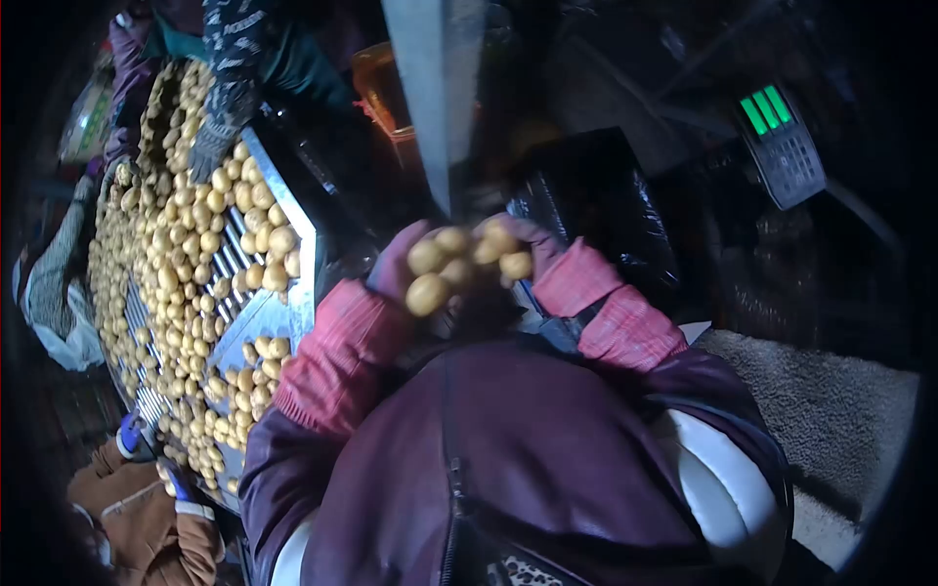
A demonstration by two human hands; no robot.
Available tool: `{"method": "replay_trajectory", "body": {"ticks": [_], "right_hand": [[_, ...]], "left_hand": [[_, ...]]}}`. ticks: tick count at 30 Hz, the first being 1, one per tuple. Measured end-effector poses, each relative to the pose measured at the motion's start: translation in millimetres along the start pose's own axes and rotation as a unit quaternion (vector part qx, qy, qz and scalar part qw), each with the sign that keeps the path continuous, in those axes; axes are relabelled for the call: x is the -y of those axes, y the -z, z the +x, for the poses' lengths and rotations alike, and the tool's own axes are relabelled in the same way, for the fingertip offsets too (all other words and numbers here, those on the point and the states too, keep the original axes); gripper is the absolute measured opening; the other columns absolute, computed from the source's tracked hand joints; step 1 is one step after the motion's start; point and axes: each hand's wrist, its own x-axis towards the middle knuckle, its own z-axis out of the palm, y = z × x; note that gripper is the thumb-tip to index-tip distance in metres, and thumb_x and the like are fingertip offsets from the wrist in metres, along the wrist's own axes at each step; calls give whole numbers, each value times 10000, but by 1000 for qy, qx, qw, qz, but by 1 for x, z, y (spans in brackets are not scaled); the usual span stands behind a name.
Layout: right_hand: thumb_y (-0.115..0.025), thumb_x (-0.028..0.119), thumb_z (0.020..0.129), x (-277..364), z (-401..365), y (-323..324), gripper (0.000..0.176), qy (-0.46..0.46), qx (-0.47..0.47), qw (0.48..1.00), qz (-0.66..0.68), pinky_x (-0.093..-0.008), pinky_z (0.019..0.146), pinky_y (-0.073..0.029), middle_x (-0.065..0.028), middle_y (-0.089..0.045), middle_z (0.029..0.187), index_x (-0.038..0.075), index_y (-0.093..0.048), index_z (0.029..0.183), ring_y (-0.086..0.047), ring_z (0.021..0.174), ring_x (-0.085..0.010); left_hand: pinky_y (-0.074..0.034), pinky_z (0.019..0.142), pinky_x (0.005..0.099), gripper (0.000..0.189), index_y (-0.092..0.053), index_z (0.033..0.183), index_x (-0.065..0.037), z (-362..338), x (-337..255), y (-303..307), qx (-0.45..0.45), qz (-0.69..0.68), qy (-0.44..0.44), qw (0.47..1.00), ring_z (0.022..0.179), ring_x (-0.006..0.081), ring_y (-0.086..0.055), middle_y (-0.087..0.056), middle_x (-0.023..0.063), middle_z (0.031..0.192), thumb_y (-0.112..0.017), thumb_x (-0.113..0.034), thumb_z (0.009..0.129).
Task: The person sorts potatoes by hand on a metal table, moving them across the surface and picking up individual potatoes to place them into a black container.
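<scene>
In front of my chest, both my hands are gathered around a cluster of several potatoes. My left hand (pixel 398 262), in a pinkish glove, curls along the left side of its potatoes (pixel 427 293). My right hand (pixel 535 237) closes from the right around smaller potatoes (pixel 516 265). The two bunches almost meet, and slight blur hides exactly where the fingertips lie. Pink sleeve cuffs (pixel 337 352) cover my wrists.
On my left a slatted metal sorting table (pixel 308 256) carries many potatoes (pixel 186 264). A co-worker's gloved hand (pixel 208 146) reaches onto it; other people stand around. A metal post (pixel 435 88), black plastic-covered box (pixel 596 195) and lit scale display (pixel 782 142) stand ahead.
</scene>
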Motion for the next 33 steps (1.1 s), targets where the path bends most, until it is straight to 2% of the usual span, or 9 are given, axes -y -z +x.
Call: {"method": "replay_trajectory", "body": {"ticks": [4, 11, 16, 21, 24, 25, 26, 30, 33], "right_hand": [[-586, 393, 908, 49, -53, 9, 374, -17, -270, 943, 196, -318, 628, -541, -68, -664, 1075, 103, -657, 1134, -643, 933, -206], [-571, 374, 938, -18, -78, 170, 423, 15, -476, 874, 94, -408, 868, -515, -108, -603, 1202, 118, -558, 1274, -603, 1063, -265], [-544, 316, 955, -23, -35, 206, 443, 52, -476, 874, -84, -411, 774, -562, -133, -544, 1295, 161, -490, 1366, -584, 1116, -329], [-563, 209, 952, 3, 61, 94, 367, 139, -219, 930, -261, -249, 647, -490, -109, -630, 1127, 73, -570, 1294, -594, 815, -131], [-541, 132, 948, -5, 88, -14, 312, 136, -9, 941, -309, -158, 575, -389, -13, -609, 842, 48, -601, 1242, -459, 622, -37], [-549, 110, 956, -8, 94, -49, 325, 102, 45, 938, -329, -171, 562, -399, 8, -582, 843, 65, -585, 1275, -454, 622, -19], [-551, 103, 945, -16, 100, -77, 308, 131, 135, 914, -359, -157, 539, -369, 13, -578, 833, 71, -601, 1247, -436, 603, -8], [-577, 114, 924, -44, 102, -184, 279, 136, 334, 816, -451, -210, 493, -381, 4, -577, 847, 81, -614, 1198, -476, 579, -73], [-612, 158, 870, -85, 136, -232, 304, 440, 417, 577, -548, -390, 629, -503, -89, -625, 971, 79, -608, 1164, -630, 740, -251]], "left_hand": [[-369, 1118, 414, 791, -240, 1482, -65, 60, -3, -100, -31, 181, -21, 983, 1282, 268, -502, -476, 141, 1412, -718, -96, 853], [-546, 845, 534, 527, -443, 1369, -84, 122, 28, -81, 11, 32, 171, 985, 1118, 359, -597, -567, 172, 1276, -556, -388, 953], [-544, 779, 454, 452, -534, 1278, -102, 74, 20, -40, -85, 88, 68, 990, 982, 275, -625, -598, 110, 1158, -567, -415, 953], [-479, 642, 223, 358, -575, 1256, -71, -7, 36, 33, -203, 225, -221, 927, 790, 97, -590, -627, 13, 968, -561, -313, 992], [-520, 739, 279, 422, -557, 1282, -39, -98, 44, 21, -351, 256, -217, 874, 982, 122, -614, -633, 51, 1064, -621, -302, 957], [-513, 760, 318, 425, -576, 1255, -49, -117, 59, 27, -432, 373, -289, 768, 957, 172, -617, -639, 87, 1047, -643, -308, 924], [-506, 781, 357, 427, -595, 1227, -60, -136, 72, 33, -498, 479, -346, 635, 932, 222, -620, -645, 124, 1029, -665, -315, 892], [-405, 1037, 469, 496, -534, 1298, -30, -207, 124, 76, -563, 614, -348, 430, 1222, 426, -494, -544, 224, 1281, -649, -287, 889], [-372, 1057, 505, 527, -532, 1301, -29, -249, 149, 78, -630, 551, -303, 456, 1243, 442, -461, -524, 226, 1311, -647, -324, 880]]}}
